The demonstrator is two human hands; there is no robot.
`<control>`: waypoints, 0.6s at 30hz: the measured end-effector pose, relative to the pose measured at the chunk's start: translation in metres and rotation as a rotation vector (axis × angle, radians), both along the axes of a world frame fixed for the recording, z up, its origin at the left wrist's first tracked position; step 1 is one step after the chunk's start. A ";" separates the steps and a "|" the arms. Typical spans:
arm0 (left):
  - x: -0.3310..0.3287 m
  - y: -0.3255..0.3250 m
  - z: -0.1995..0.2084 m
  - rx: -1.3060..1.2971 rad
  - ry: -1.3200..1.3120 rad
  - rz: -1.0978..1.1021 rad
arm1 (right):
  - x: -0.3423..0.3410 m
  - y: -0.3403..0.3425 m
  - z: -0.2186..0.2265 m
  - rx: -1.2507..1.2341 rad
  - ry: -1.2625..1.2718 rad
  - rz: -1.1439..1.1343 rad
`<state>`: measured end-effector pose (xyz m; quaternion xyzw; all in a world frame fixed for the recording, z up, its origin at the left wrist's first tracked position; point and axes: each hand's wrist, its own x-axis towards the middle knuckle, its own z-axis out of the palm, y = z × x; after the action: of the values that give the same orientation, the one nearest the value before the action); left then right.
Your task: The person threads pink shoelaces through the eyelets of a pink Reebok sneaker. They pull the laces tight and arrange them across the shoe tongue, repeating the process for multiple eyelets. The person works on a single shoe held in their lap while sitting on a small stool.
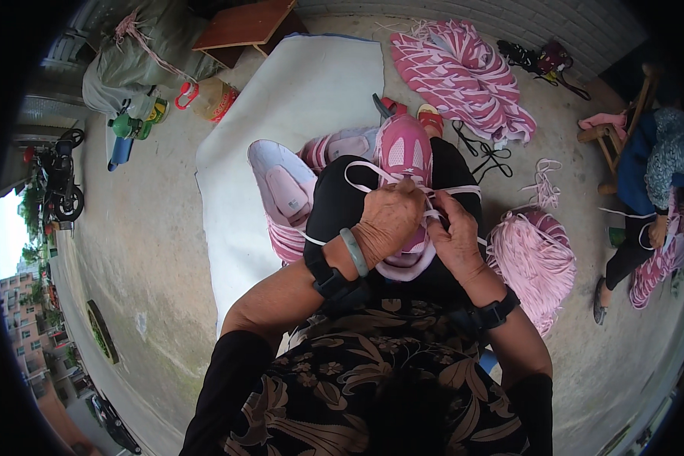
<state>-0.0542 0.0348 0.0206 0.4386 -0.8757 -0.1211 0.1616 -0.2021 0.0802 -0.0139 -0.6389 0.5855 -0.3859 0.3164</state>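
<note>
A pink sneaker (404,143) rests on my lap, toe pointing away from me. Over its tongue, my left hand (391,216) is closed in a pinch on a pale pink shoelace (355,173), which loops out to the left. My right hand (456,237) pinches lace beside it, thumb and forefinger near the eyelets. Loose lace ends stretch out past both knees. The fingertips partly hide the eyelets. Left of my knee stand stacked pink shoes (285,186) with pale insoles. At my right lies a big bundle of pink laces (536,254).
A white sheet (296,91) covers the floor ahead and left. Beyond my feet lies a heap of pink shoe pieces (463,76). Black cords (486,152) lie near it. Another person (653,197) sits at the right with pink shoes. Plastic bottles (209,99) stand at the back left.
</note>
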 end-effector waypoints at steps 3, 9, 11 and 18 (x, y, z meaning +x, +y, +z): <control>-0.006 0.001 -0.006 -0.033 -0.028 -0.015 | -0.007 0.000 -0.008 0.005 -0.114 0.049; -0.012 -0.003 -0.002 -0.115 -0.087 -0.121 | -0.005 0.000 -0.009 -0.060 -0.050 0.068; -0.009 -0.007 0.002 -0.186 -0.047 -0.201 | 0.000 0.005 -0.004 -0.033 -0.065 0.033; 0.069 0.028 0.032 -0.068 -0.058 0.071 | -0.008 0.019 -0.001 0.150 -0.259 -0.056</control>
<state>0.0144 0.0624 0.0531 0.4668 -0.8676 -0.0727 0.1552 -0.2098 0.0988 -0.0153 -0.5419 0.5844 -0.4290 0.4250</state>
